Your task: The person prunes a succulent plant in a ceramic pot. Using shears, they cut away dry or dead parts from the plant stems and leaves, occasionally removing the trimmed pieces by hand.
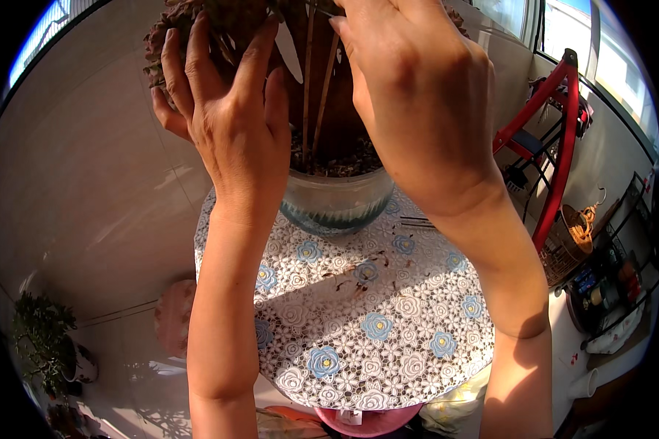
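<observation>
A large succulent plant [156,41] with dusky red, frilled leaves rises past the top of the view. It grows in a round glazed pot [338,200], pale above and blue-green below, with two thin stakes [307,93] upright in the soil [340,164]. My left hand [228,104] is spread against the left side of the foliage, fingers apart. Across from it, my right hand [423,71] is bent at the plant's right side, thumb near the stake tops. A thin dark line shows by that thumb; whether I grip it is hidden at the frame's edge.
The pot stands on a round table with a lace-patterned tablecloth [373,329], strewn with brown plant scraps [362,274]. Thin dark sticks [414,222] lie right of the pot. Beyond are a red folding frame [560,164], a wicker basket [568,241] and a potted plant [44,329].
</observation>
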`<act>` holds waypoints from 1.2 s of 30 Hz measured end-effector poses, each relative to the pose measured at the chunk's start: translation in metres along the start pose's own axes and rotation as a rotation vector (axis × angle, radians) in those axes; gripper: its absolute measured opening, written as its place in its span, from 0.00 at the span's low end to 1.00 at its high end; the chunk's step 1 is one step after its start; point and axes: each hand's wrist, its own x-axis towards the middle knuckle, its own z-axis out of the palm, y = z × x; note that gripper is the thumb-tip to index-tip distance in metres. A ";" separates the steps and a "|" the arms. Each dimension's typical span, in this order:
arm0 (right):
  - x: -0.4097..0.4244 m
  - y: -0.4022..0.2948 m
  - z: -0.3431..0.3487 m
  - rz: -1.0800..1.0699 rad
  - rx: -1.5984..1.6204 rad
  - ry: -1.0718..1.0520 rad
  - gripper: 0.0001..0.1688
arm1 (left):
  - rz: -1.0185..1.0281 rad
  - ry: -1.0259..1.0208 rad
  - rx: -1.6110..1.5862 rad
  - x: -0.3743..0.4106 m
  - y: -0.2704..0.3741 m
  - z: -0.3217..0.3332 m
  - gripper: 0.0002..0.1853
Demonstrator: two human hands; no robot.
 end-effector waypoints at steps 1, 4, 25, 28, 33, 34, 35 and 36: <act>-0.001 0.001 0.002 0.002 -0.003 -0.005 0.09 | -0.003 -0.003 0.003 0.000 0.000 0.000 0.20; 0.001 -0.001 -0.002 -0.012 -0.024 -0.009 0.09 | 0.002 -0.004 -0.001 0.000 0.000 0.000 0.20; -0.002 0.001 0.006 -0.006 0.050 0.031 0.07 | -0.051 -0.009 0.010 -0.003 0.003 0.001 0.21; 0.003 -0.004 -0.005 -0.032 0.018 0.022 0.07 | -0.014 0.001 0.004 -0.003 -0.002 0.002 0.21; -0.003 0.003 0.007 -0.022 0.010 0.024 0.08 | 0.001 0.003 -0.008 -0.003 -0.001 0.002 0.21; -0.003 0.003 0.005 -0.011 0.022 0.012 0.08 | -0.001 0.002 -0.012 -0.002 0.000 0.001 0.21; -0.002 0.002 0.002 -0.015 0.023 0.004 0.08 | -0.003 0.001 -0.017 -0.002 0.001 0.001 0.21; -0.001 0.001 0.000 -0.017 0.026 -0.004 0.08 | -0.002 0.000 -0.017 -0.002 0.000 0.001 0.21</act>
